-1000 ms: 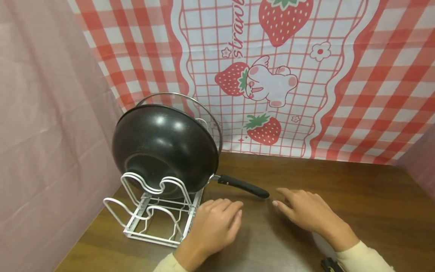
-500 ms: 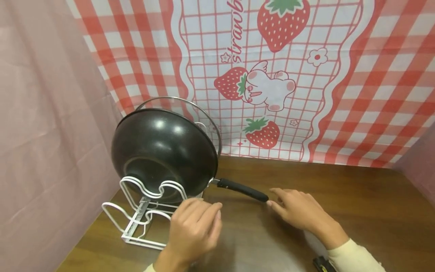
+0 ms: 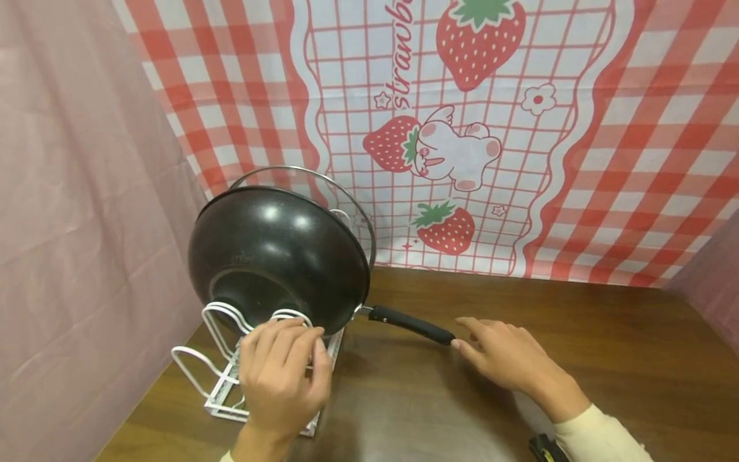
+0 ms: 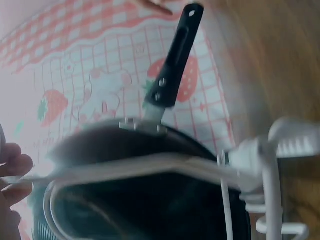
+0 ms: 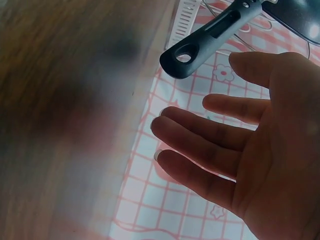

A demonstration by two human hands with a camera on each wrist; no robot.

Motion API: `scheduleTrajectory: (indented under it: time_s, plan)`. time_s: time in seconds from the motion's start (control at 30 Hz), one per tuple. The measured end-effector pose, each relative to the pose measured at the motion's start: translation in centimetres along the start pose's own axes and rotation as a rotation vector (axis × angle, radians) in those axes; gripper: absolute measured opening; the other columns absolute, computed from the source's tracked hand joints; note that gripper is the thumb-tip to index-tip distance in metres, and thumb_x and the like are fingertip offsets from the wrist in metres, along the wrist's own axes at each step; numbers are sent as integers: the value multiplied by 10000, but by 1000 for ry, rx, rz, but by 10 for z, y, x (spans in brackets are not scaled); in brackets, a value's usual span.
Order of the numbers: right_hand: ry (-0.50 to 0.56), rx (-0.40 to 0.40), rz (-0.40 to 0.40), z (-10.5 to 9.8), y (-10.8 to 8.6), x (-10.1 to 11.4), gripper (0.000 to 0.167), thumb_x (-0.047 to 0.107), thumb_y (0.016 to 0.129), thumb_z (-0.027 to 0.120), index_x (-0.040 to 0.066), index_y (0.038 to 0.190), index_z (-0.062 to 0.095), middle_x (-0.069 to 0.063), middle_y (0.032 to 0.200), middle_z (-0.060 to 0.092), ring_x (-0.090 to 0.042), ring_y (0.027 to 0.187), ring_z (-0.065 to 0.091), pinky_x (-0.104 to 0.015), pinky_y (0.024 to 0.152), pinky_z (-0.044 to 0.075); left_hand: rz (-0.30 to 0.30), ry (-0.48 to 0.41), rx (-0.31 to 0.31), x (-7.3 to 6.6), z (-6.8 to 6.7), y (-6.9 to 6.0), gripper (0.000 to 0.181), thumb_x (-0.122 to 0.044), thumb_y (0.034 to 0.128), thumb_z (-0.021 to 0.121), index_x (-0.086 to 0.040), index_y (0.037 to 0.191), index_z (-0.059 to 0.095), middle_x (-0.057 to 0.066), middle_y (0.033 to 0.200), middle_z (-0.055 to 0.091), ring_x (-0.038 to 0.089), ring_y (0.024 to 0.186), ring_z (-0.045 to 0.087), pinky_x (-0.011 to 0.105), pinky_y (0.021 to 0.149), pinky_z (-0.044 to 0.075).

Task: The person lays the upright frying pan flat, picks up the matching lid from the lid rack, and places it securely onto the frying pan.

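A black wok [image 3: 277,250] stands tilted in a white wire rack [image 3: 219,404], its round underside toward me and its black handle [image 3: 412,326] pointing right. My left hand [image 3: 283,372] is over the right part of the rack and covers some wires. In the left wrist view its loosely bent fingers [image 4: 17,162] show at the left edge beside a blurred wire; contact is unclear. Near the handle's end is my right hand [image 3: 508,353], palm down in the head view. The right wrist view shows its fingers [image 5: 200,145] extended and apart from the handle.
Behind the wok rises the metal rim [image 3: 355,199] of what looks like a lid. A strawberry-print cloth [image 3: 462,160] hangs at the back, and a pink curtain [image 3: 86,224] borders the left. Everything stands on a brown wooden table [image 3: 398,404].
My left hand has moved left from beside the rack to over it. My right hand has shifted slightly left, closer to the handle's end. The wok stays in place; the view has tilted slightly.
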State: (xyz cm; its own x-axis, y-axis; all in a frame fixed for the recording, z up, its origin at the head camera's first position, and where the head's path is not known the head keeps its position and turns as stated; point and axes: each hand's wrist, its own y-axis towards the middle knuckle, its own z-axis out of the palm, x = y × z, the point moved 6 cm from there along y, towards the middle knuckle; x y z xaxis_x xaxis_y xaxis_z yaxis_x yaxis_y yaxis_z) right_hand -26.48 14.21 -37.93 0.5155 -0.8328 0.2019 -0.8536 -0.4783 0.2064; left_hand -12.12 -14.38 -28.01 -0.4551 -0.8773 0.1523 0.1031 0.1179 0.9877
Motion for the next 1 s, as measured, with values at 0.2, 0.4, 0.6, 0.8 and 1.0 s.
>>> scheduleTrajectory:
  time_s: [0.2, 0.4, 0.6, 0.8, 1.0]
  plan:
    - [-9, -9, -24, 4, 3, 5, 477, 439, 969, 610, 115, 1318, 634, -58, 1129, 711, -248, 987, 692, -471, 701, 573, -88, 40, 20, 14, -10, -6, 181, -96, 779, 545, -24, 729, 703, 86, 722, 656, 324, 623, 614, 470, 593, 427]
    - [-13, -12, -45, 6, 10, 11, 480, 444, 972, 602, 103, 1306, 646, -79, 1171, 701, -282, 1040, 680, -499, 748, 573, -166, 28, 46, 23, -12, -10, 173, -92, 769, 551, -23, 758, 709, 83, 758, 669, 323, 631, 607, 439, 568, 411]
    - [-23, -4, -43, 6, 13, 11, 481, 434, 972, 603, 96, 1313, 642, -91, 1164, 698, -292, 1024, 682, -499, 726, 571, -210, -8, 64, 30, -10, -14, 164, -86, 765, 560, -20, 765, 710, 88, 770, 676, 322, 645, 607, 425, 561, 404]
    - [-8, 9, -38, 10, 17, 13, 497, 441, 971, 606, 92, 1324, 634, -104, 1176, 690, -297, 1032, 678, -513, 746, 568, -212, -45, 84, 32, -7, -20, 159, -75, 762, 560, -15, 773, 707, 91, 760, 664, 311, 631, 589, 423, 556, 451]
    - [11, 27, -48, 14, 23, 18, 508, 449, 981, 590, 97, 1346, 620, -120, 1234, 669, -316, 1091, 658, -541, 820, 555, -220, -54, 105, 33, -6, -27, 152, -75, 768, 552, -27, 761, 697, 80, 744, 655, 302, 623, 589, 419, 567, 463]
